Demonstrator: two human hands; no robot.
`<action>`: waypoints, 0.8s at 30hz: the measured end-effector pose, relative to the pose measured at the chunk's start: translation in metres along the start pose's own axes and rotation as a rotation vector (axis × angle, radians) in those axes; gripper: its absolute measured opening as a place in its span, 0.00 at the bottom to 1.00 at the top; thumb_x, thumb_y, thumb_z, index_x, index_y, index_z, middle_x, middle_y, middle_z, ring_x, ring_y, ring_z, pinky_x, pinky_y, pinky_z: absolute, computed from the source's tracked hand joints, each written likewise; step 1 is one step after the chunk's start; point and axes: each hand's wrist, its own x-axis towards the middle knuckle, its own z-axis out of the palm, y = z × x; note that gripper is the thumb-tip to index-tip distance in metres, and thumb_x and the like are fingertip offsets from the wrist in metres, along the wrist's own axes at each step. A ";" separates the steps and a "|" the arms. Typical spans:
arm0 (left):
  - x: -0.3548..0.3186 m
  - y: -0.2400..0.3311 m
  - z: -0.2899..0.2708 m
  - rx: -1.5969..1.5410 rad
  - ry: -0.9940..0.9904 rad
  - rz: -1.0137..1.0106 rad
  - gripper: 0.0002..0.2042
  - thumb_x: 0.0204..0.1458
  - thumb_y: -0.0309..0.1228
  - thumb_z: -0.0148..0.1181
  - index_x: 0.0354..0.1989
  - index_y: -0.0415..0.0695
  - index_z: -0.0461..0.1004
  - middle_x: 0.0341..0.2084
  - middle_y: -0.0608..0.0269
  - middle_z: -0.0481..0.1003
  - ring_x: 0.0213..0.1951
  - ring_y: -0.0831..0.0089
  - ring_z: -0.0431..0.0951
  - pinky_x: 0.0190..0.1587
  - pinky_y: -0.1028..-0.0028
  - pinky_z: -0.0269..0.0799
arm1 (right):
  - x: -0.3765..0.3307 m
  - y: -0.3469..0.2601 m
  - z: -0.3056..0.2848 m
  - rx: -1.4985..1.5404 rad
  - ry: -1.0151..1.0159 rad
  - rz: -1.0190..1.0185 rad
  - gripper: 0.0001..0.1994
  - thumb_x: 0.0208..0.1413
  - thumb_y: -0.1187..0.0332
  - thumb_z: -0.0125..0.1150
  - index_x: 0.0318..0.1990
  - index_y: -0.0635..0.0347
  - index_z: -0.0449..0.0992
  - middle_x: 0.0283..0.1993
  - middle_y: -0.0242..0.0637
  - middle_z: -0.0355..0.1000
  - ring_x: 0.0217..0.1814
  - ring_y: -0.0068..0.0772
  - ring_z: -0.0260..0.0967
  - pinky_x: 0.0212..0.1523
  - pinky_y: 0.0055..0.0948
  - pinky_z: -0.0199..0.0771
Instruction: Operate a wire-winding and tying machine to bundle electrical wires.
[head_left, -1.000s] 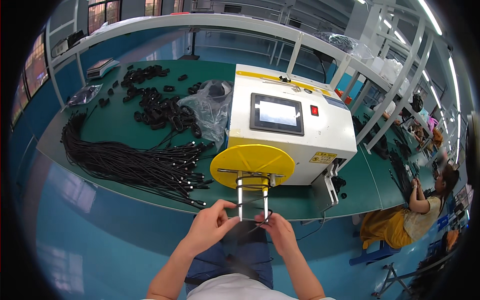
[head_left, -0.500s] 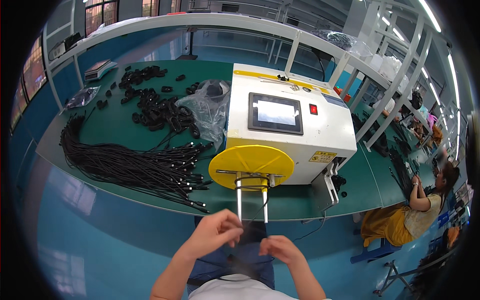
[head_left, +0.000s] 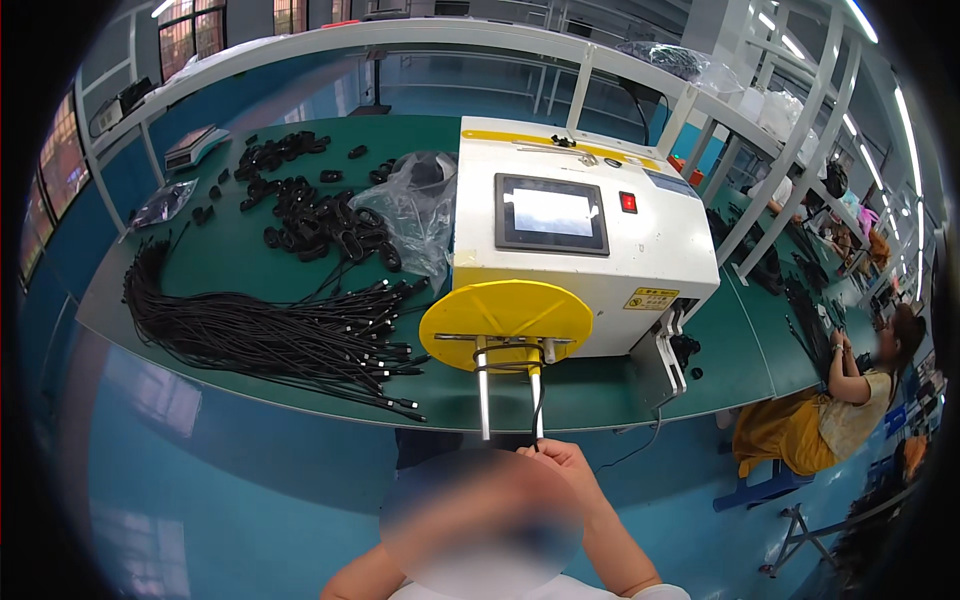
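Note:
A black cable [head_left: 541, 407] is looped round the two rods under the yellow disc [head_left: 505, 305] of the white winding machine [head_left: 640, 250]. Its free length runs down along the right-hand rod to my right hand [head_left: 565, 463], whose fingers are closed on it just below the rod's tip. My left forearm comes up from the lower edge and reaches across my body. The left hand [head_left: 470, 510] lies in a smeared patch beside my right hand, so its fingers and anything in them are hidden. Left of the disc, a big bundle of black cables [head_left: 260, 325] lies on the green table.
Loose black plastic parts [head_left: 310, 215] lie piled behind the bundle, beside a clear plastic bag [head_left: 415, 215]. A small scale [head_left: 195, 147] stands far left. A metal bracket [head_left: 655, 365] projects at the machine's right front. A seated co-worker [head_left: 850, 400] handles cables farther right.
My right hand has risen to the tip of the right-hand rod and closed on the cable. The left hand has moved right and down, toward it. The view has shifted slightly.

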 end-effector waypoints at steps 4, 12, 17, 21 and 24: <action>-0.011 -0.043 -0.037 -0.135 -0.170 0.069 0.27 0.54 0.28 0.59 0.63 0.45 0.60 0.53 0.60 0.71 0.48 0.71 0.73 0.48 0.68 0.70 | 0.012 -0.027 0.066 -0.286 0.265 0.063 0.11 0.62 0.70 0.46 0.30 0.66 0.70 0.24 0.35 0.66 0.32 0.27 0.66 0.38 0.29 0.69; -0.011 -0.051 -0.056 -0.627 0.169 -0.052 0.30 0.56 0.26 0.54 0.66 0.41 0.51 0.55 0.54 0.67 0.58 0.72 0.64 0.59 0.72 0.61 | -0.014 0.024 -0.003 0.576 0.546 -0.063 0.20 0.65 0.59 0.43 0.20 0.58 0.60 0.15 0.25 0.49 0.17 0.20 0.48 0.19 0.24 0.49; -0.012 -0.041 -0.061 -0.663 0.393 0.064 0.17 0.58 0.28 0.51 0.56 0.39 0.66 0.44 0.56 0.74 0.47 0.71 0.73 0.48 0.74 0.69 | 0.015 0.096 0.020 0.231 0.337 0.443 0.17 0.64 0.58 0.46 0.30 0.61 0.71 0.18 0.25 0.56 0.20 0.17 0.53 0.22 0.21 0.54; -0.041 -0.006 -0.076 -0.502 0.364 0.040 0.10 0.58 0.30 0.52 0.43 0.39 0.75 0.31 0.59 0.78 0.35 0.71 0.77 0.37 0.72 0.72 | 0.026 0.095 0.038 -0.291 0.286 0.210 0.16 0.62 0.59 0.49 0.42 0.65 0.74 0.29 0.33 0.69 0.31 0.22 0.66 0.35 0.21 0.67; -0.030 0.046 -0.051 -0.048 0.298 0.140 0.10 0.55 0.31 0.54 0.34 0.38 0.77 0.24 0.58 0.77 0.27 0.68 0.76 0.31 0.70 0.71 | 0.013 0.069 0.024 -0.365 0.340 0.163 0.15 0.61 0.63 0.51 0.47 0.67 0.73 0.37 0.39 0.73 0.41 0.26 0.71 0.45 0.22 0.69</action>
